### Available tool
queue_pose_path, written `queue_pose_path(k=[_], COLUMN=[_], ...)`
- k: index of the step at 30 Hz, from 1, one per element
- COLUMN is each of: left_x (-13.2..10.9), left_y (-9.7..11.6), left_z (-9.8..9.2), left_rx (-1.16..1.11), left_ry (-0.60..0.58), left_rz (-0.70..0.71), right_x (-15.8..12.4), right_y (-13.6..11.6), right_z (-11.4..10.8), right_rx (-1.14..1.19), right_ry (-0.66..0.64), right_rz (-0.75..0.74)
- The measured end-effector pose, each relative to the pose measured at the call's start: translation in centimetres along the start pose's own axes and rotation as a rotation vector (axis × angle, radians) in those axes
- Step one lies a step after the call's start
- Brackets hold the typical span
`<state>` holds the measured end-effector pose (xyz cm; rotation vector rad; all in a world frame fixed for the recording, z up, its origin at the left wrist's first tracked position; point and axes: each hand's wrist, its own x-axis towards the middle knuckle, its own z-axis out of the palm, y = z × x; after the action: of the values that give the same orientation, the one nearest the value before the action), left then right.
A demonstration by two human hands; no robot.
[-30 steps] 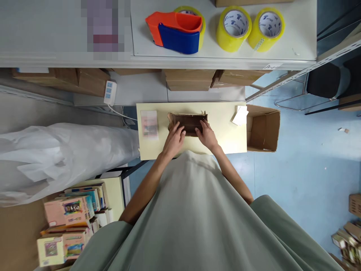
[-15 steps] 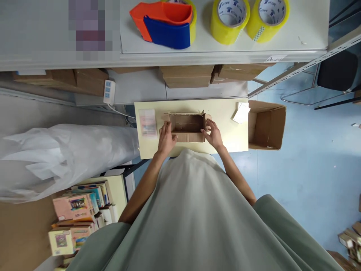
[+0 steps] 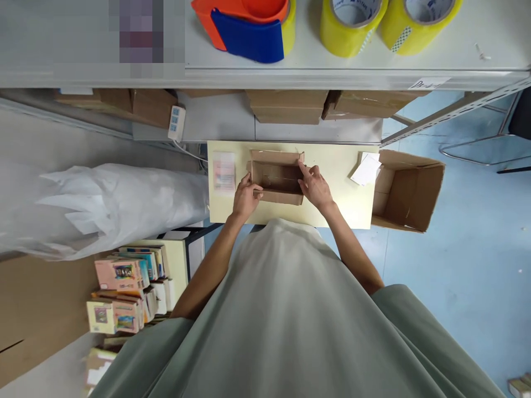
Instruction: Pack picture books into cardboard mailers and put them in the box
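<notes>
A small brown cardboard box (image 3: 282, 197) lies open side up on the pale yellow table (image 3: 344, 207), and its inside looks bare. At its near left corner my left hand (image 3: 245, 200) is closed on the wall, thumb along the near edge. My right hand (image 3: 316, 189) grips the right wall, with its index finger reaching towards the far right corner. Some fingertips of both hands are hidden by the cardboard.
Left of the box lies a printed sheet (image 3: 224, 172); white papers (image 3: 366, 168) lie at right. A larger open carton (image 3: 415, 190) stands beyond the table's right end. Overhead, a shelf (image 3: 307, 77) holds yellow tape rolls (image 3: 350, 41) and an orange-blue tape dispenser (image 3: 249, 38). Books (image 3: 120, 276) are stacked lower left.
My right hand has shifted up along the box's right wall, and its index finger now points to the far corner. The near flap shows less. The camera view has shifted slightly.
</notes>
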<state>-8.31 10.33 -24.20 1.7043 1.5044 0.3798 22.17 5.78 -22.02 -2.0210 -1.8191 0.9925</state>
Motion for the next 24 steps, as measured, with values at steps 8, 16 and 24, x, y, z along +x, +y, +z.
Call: queue_pose_path(k=[8, 16, 24], left_x=[0.4, 0.3, -0.4], left_y=[-0.1, -1.2, -1.1], left_z=[1.3, 1.1, 1.1], left_rx=[-0.106, -0.111, -0.184], left_ry=[0.090, 0.053, -0.014], left_rz=[-0.047, -0.008, 0.047], right_x=[4.4, 5.1, 4.1], right_y=[0.6, -0.9, -2.7], right_z=[0.1, -0.7, -1.7], right_rx=[-0.069, -0.164, -0.206], right_ry=[-0.002, 0.044, 0.088], right_rz=[0.072, 0.157, 0.254])
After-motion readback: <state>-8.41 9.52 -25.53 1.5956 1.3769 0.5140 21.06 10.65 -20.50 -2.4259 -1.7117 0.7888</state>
